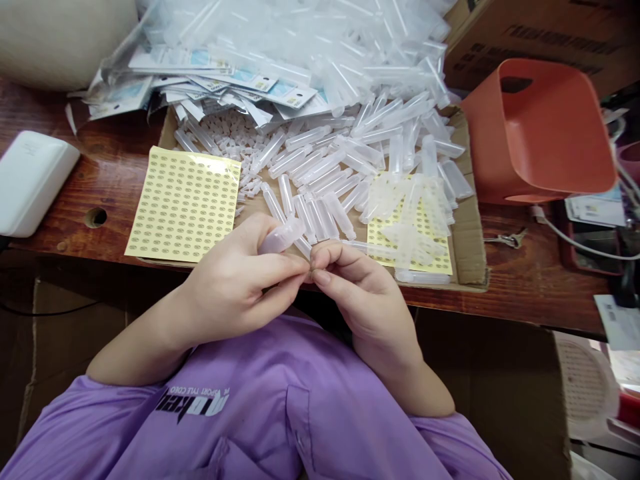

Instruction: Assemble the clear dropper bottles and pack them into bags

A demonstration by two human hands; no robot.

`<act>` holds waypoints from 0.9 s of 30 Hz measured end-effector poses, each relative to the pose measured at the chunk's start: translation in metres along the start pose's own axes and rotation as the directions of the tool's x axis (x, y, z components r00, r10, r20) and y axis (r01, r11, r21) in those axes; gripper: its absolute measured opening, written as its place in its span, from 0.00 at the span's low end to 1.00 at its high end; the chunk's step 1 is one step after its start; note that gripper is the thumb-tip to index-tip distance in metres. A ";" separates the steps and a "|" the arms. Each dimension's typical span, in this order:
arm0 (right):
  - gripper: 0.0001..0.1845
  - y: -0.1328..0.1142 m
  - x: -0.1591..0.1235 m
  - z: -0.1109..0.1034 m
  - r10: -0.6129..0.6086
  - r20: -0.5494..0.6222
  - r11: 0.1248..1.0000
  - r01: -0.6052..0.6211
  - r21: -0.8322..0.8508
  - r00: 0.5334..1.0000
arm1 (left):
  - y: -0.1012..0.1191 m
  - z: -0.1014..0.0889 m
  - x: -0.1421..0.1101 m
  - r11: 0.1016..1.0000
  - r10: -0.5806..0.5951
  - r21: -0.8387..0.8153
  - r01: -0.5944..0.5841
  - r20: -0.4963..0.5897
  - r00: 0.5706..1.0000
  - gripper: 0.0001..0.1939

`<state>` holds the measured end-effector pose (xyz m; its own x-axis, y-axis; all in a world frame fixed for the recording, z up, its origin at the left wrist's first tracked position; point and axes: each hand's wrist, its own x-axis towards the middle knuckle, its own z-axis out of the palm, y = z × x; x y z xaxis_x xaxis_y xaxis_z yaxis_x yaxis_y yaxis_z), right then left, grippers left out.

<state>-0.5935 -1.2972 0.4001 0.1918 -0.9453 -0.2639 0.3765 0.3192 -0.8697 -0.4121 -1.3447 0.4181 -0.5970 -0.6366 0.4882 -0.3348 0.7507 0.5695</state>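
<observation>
My left hand [240, 283] is closed, with a translucent plastic tube [283, 235] held in its curled fingers, rounded end upward. Its thumb and forefinger meet the fingertips of my right hand [367, 293], which is pinched shut. Whatever sits between the two pinches is too small to make out. Just beyond my hands, several similar loose tubes [320, 217] lie in a shallow cardboard tray [470, 247]. A yellow sheet of small oval stickers [187, 203] lies left of my hands, over the tray's edge. Another yellow sticker sheet [407, 257] is at the right, partly covered by tubes.
Small white plastic pieces [220, 133] and flat printed packets [240, 80] lie behind, below a large heap of bagged tubes [325, 33]. An orange bin [545, 133] and keys [507, 239] are on the right. A white device [35, 180] sits far left.
</observation>
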 end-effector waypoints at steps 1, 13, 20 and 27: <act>0.02 0.000 -0.001 0.001 -0.015 -0.006 1.000 0.015 -0.015 1.000 | 0.000 0.000 0.000 1.000 -0.004 -0.005 0.004 0.000 1.000 0.04; 0.04 0.005 0.001 -0.003 -0.303 -0.059 0.907 0.269 -0.323 0.951 | 0.005 -0.006 0.002 0.946 -0.275 -0.161 0.282 0.069 0.959 0.06; 0.03 -0.004 0.006 -0.008 -0.229 0.042 0.914 0.230 -0.334 0.972 | 0.004 -0.005 0.003 0.946 -0.255 -0.180 0.270 0.105 0.961 0.06; 0.03 -0.008 0.007 -0.012 -0.263 0.077 0.783 0.259 -0.565 0.962 | 0.003 -0.003 0.000 0.942 -0.266 -0.179 0.282 0.110 0.958 0.06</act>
<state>-0.6055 -1.3070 0.4001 0.1549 -0.9879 0.0070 -0.1673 -0.0332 -0.9854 -0.4111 -1.3432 0.4218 -0.5626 -0.7900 0.2437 -0.3532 0.4962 0.7931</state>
